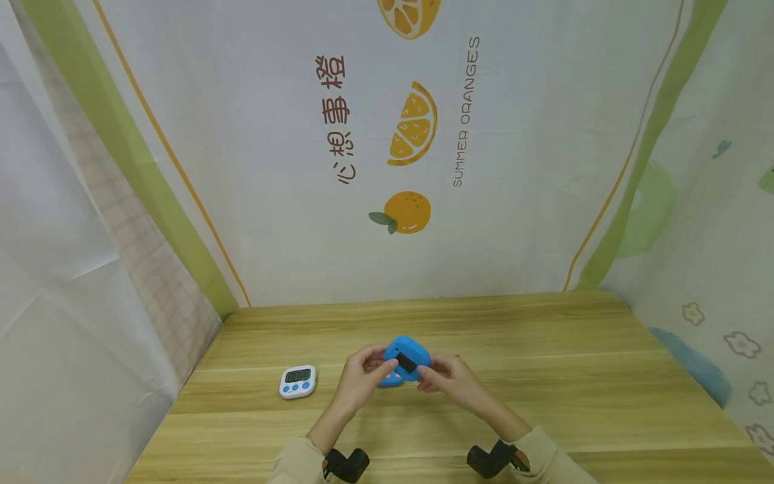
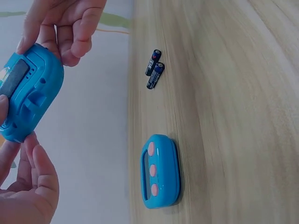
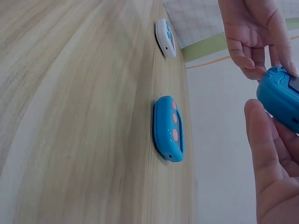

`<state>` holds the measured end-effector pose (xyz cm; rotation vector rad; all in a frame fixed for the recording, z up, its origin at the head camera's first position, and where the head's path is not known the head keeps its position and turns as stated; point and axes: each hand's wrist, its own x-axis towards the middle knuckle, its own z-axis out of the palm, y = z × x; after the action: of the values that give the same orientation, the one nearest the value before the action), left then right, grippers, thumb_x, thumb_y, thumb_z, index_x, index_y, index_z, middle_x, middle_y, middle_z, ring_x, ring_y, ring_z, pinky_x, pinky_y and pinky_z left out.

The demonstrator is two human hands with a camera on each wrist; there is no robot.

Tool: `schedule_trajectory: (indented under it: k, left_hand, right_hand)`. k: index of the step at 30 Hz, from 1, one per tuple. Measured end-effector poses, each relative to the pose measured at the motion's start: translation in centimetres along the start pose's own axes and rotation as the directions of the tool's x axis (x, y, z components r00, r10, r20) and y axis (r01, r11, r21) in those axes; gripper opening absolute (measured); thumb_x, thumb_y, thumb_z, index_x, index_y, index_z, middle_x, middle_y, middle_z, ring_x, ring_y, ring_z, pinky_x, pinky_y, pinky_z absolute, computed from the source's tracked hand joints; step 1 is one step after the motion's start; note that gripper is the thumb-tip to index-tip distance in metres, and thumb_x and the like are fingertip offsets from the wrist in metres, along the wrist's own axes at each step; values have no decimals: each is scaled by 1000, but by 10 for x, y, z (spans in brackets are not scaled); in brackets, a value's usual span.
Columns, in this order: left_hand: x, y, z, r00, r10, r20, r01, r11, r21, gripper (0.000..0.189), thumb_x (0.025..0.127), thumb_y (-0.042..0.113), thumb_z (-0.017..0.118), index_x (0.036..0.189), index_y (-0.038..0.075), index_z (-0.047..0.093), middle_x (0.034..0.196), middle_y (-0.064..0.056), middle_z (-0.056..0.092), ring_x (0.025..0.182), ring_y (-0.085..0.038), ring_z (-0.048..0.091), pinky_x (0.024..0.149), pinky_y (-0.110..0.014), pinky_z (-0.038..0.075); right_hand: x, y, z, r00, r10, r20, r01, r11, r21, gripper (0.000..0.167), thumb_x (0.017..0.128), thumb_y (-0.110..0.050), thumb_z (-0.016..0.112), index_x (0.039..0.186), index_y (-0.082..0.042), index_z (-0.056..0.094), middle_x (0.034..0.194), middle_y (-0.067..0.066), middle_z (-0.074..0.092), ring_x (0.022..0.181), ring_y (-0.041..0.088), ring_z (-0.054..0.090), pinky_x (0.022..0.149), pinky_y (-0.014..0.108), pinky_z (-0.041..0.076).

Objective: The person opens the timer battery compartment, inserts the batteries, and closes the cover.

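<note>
So both hands are busy here: the left hand point(image 1: 363, 376) is pinching one side of a blue timer point(image 1: 416, 352) while the right hand point(image 1: 450, 382) is pinching the other. They're holding it up off the tabletop point(image 1: 544, 376), and the face with the dark rectangle is pointing toward the head camera. A second blue timer point(image 2: 162, 172) with pink buttons is sitting on the wood, partly hiding behind the held one in the head view. A white timer point(image 1: 298, 382) with blue buttons is lying over to its left, and two dark batteries point(image 2: 155, 75) are lying close together to its right.
</note>
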<state>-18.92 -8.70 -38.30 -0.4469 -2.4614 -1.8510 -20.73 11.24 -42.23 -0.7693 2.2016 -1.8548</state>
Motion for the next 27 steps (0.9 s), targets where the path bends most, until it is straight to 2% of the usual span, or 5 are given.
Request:
schedule_trajectory:
  k: [9,14,18,22,27]
  left_hand:
    - [5,-12,0,1000,-14,16,15,992,-126,34,85,10,59,114,-6,53,101,-19,58,92,-30,58,75,-43,50]
    - [12,-31,0,999,-34,18,36,988,-153,37,84,15,62,115,-3,54,102,-15,59,88,-22,60,72,-36,52]
    - [13,-35,-2,999,-36,21,39,991,-129,40,83,19,63,115,-2,55,101,-14,60,88,-22,60,73,-36,52]
    - [9,-22,-5,999,-31,37,34,995,-96,37,82,15,64,113,-5,56,100,-16,61,89,-25,60,75,-35,51]
    - [3,3,-8,996,-12,83,16,999,-44,33,82,8,63,110,-8,56,97,-20,60,88,-29,59,75,-32,51]
  right_hand:
    - [1,13,-1,999,-22,38,21,1000,22,30,93,-16,47,101,12,52,88,14,61,80,28,62,71,45,51]
    - [0,12,-2,998,-31,51,29,999,29,30,93,-15,47,102,13,52,90,17,61,81,27,62,72,44,51]
    - [1,10,-7,999,-49,19,49,999,-14,30,90,-12,52,110,11,51,97,20,59,86,29,60,74,39,51]
    - [2,-6,-13,998,-49,-29,45,992,-118,38,87,-11,57,118,9,48,105,19,57,92,27,57,76,29,50]
    - [8,-12,-17,996,-82,-15,78,979,-190,37,85,-8,59,118,6,50,104,16,58,90,24,58,72,25,50]
